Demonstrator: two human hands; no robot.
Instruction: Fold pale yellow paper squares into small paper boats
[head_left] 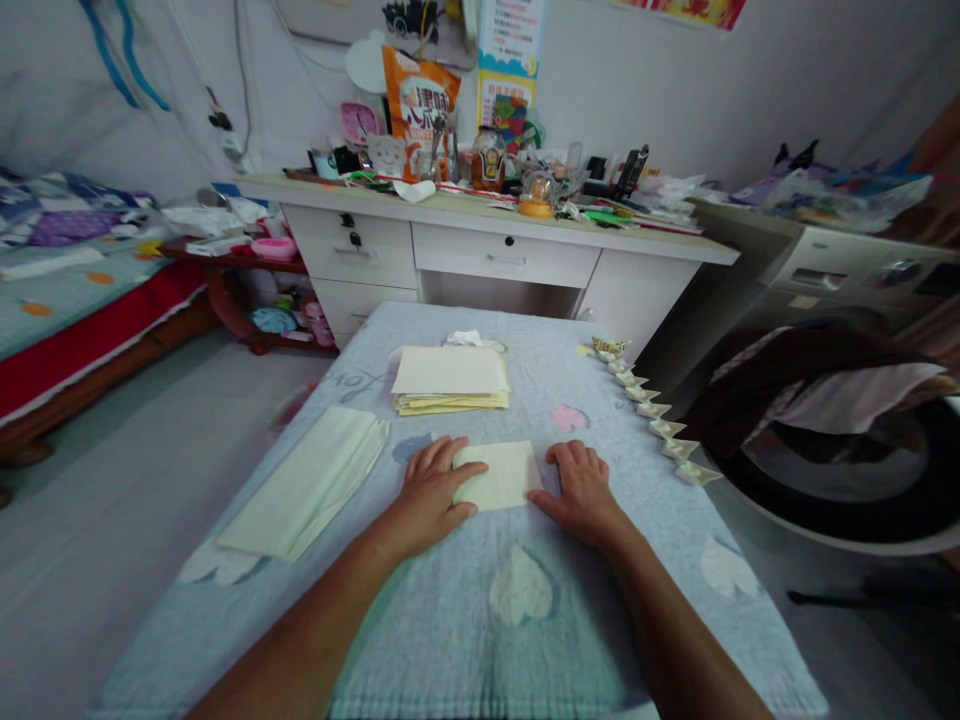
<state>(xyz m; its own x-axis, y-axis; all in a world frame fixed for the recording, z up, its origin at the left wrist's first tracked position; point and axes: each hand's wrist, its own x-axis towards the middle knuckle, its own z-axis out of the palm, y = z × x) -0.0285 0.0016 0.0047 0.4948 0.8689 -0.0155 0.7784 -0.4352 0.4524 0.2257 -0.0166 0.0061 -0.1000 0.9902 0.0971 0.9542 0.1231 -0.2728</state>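
Note:
A small pale-yellow sheet of paper (pixel 499 476), which looks folded, lies flat on the blue cloth before me. On its left edge rests my left hand (pixel 435 490), thumb stretched over the paper and fingers spread. My right hand (pixel 581 490) lies on the cloth at the right edge, its thumb touching the paper's lower right corner. Behind the sheet sits a stack of paper (pixel 450 372), cream on top with yellow sheets below. Larger folded pale-green sheets (pixel 300 485) lie to the left. Along the right edge runs a row of folded paper boats (pixel 667 428).
The cloth-covered table (pixel 600 620) stands against a white desk (pixel 360 240) crowded with jars, bags and papers. A washing machine (pixel 825 270) with its round door open is at the right. To the left are a bed (pixel 82 290) and a low wooden shelf (pixel 225 290).

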